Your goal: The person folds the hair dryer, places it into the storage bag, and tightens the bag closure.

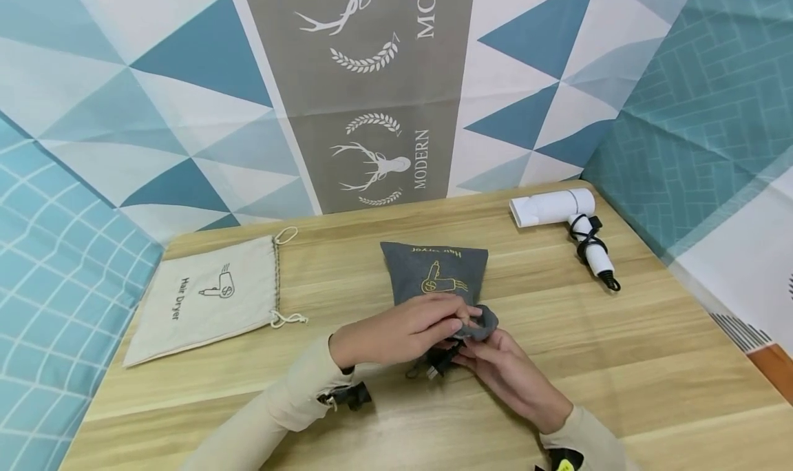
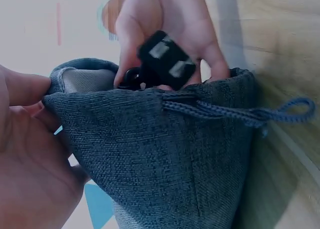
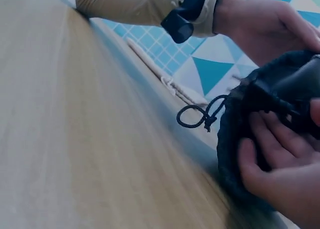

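The grey bag [image 1: 405, 271] is at mid-table [image 1: 337, 264], its mouth toward the person; the left hand [image 1: 403, 333] pinches the rim, while the right hand [image 1: 514, 378], partly open, has fingers in the mouth behind the black plug [image 2: 166, 60], gripping it or not, I cannot tell. The cloth looks soft and floppy, best held by its rim; the plug looks light and hard, best taken by its body.

I can see a cream drawstring bag [image 1: 204, 299] and white hair dryer [image 1: 562, 208] lying well apart on the bench [image 1: 334, 271].
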`<state>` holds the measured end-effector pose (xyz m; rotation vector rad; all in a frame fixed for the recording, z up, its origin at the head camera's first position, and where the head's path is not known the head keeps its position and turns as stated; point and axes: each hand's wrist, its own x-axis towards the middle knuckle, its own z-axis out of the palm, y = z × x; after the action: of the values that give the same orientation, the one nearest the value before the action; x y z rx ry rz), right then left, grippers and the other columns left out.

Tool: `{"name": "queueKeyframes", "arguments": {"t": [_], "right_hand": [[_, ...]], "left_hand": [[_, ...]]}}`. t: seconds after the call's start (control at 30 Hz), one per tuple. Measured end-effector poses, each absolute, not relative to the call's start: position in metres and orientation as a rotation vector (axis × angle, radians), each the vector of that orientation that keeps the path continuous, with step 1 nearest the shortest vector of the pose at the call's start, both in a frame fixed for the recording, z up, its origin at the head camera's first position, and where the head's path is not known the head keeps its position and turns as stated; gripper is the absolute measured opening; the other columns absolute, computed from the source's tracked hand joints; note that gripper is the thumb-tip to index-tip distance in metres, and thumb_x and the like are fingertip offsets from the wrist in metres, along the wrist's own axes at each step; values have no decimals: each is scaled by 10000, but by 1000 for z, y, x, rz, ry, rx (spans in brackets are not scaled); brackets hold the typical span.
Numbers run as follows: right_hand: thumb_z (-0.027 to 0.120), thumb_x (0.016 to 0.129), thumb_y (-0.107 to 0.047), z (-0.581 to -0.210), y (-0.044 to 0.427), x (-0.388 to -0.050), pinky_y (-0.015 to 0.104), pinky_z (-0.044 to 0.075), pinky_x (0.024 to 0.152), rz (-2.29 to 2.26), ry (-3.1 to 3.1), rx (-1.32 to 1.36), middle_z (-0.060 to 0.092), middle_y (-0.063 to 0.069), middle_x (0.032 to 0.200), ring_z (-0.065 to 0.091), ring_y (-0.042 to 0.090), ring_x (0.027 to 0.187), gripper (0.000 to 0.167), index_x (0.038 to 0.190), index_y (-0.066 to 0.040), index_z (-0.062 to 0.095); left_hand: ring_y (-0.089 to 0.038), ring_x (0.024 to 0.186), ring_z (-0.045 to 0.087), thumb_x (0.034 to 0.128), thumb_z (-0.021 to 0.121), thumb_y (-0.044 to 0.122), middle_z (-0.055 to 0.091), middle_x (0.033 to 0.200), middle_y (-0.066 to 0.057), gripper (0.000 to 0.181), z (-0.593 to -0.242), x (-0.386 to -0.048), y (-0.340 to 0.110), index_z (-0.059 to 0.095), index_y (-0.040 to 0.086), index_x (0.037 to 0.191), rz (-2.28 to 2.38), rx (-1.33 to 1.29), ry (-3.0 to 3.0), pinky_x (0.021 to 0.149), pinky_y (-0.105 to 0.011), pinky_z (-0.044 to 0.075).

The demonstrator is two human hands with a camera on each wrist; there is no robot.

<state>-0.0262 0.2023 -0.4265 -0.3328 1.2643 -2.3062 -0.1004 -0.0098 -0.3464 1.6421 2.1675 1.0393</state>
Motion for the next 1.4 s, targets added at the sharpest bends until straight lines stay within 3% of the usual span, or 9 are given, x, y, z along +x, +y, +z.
{"name": "queueKeyframes", "arguments": {"t": [0.23, 0.43, 0.7, 0.83, 0.93, 1.1, 1.2, 1.3, 1.4], "right_hand": [[451, 1068, -113, -428, 203, -29, 384, 399, 1102, -2185, 1397, -312, 362, 128, 1552, 445, 201, 1361, 536, 1553, -14, 243], [543, 1035, -138, -433, 196, -30, 319, 515, 955, -2244, 1548, -101, 551, 101, 1342, 597, 159, 1141, 513, 1479, 36, 352], [526, 1010, -15, -432, 193, -36, 359, 535, 938, -2406, 1626, 175, 489, 194, 1427, 651, 205, 1116, 433, 1417, 105, 442], [606, 971, -25, -437, 195, -36, 376, 603, 711, -2145, 2095, 122, 696, 225, 1024, 721, 244, 788, 271, 1198, 121, 639], [648, 943, -38, -437, 204, -34, 353, 579, 536, -1880, 2363, 62, 687, 150, 717, 668, 237, 560, 157, 1011, 89, 710], [685, 898, -36, -429, 223, -36, 330, 547, 464, -1615, 2538, 25, 647, 86, 617, 637, 220, 498, 68, 854, 16, 684], [677, 867, -3, -422, 232, -41, 325, 539, 455, -1558, 2612, 109, 638, 83, 646, 643, 220, 506, 106, 902, 12, 578], [640, 871, 31, -420, 238, -46, 341, 530, 453, -1576, 2604, 122, 630, 103, 684, 637, 243, 510, 306, 1140, -7, 499], [617, 903, 31, -420, 241, -49, 371, 527, 452, -1586, 2522, 9, 637, 125, 698, 628, 272, 510, 506, 1367, -37, 428]], "left_hand": [[-65, 1246, 555, 1102, 357, 246, 661, 1106, -50, 190, -347, -113, -13, 458, 163, 965, 1110, 1541, 2161, 818, -258, 435], [-102, 1286, 519, 1098, 370, 237, 635, 1250, -14, 218, -350, -114, -13, 482, 162, 928, 961, 1593, 2225, 1010, -275, 426], [-125, 1391, 412, 1100, 357, 260, 536, 1436, -28, 245, -356, -112, -14, 583, 174, 1064, 864, 1622, 2229, 1150, -324, 316], [-127, 1408, 394, 1094, 382, 265, 524, 1458, -13, 260, -366, -110, -13, 622, 181, 1143, 788, 1616, 2276, 1168, -361, 291], [-106, 1421, 374, 1078, 440, 259, 582, 1392, 25, 226, -375, -104, -10, 651, 180, 1083, 715, 1657, 2309, 1174, -384, 280], [-143, 1414, 397, 1030, 548, 235, 647, 1287, 28, 142, -386, -92, -11, 673, 181, 989, 556, 1781, 2463, 1173, -380, 283], [-200, 1382, 430, 1008, 585, 248, 605, 1337, -31, 131, -388, -87, -21, 678, 176, 1066, 540, 1809, 2619, 1152, -383, 316], [-202, 1248, 495, 982, 630, 289, 541, 1352, -77, 207, -391, -84, -37, 651, 158, 1141, 629, 1712, 2776, 1062, -374, 405], [-120, 957, 523, 969, 643, 394, 533, 1183, -29, 299, -395, -81, -54, 610, 146, 1133, 658, 1501, 2891, 825, -292, 483]]}}
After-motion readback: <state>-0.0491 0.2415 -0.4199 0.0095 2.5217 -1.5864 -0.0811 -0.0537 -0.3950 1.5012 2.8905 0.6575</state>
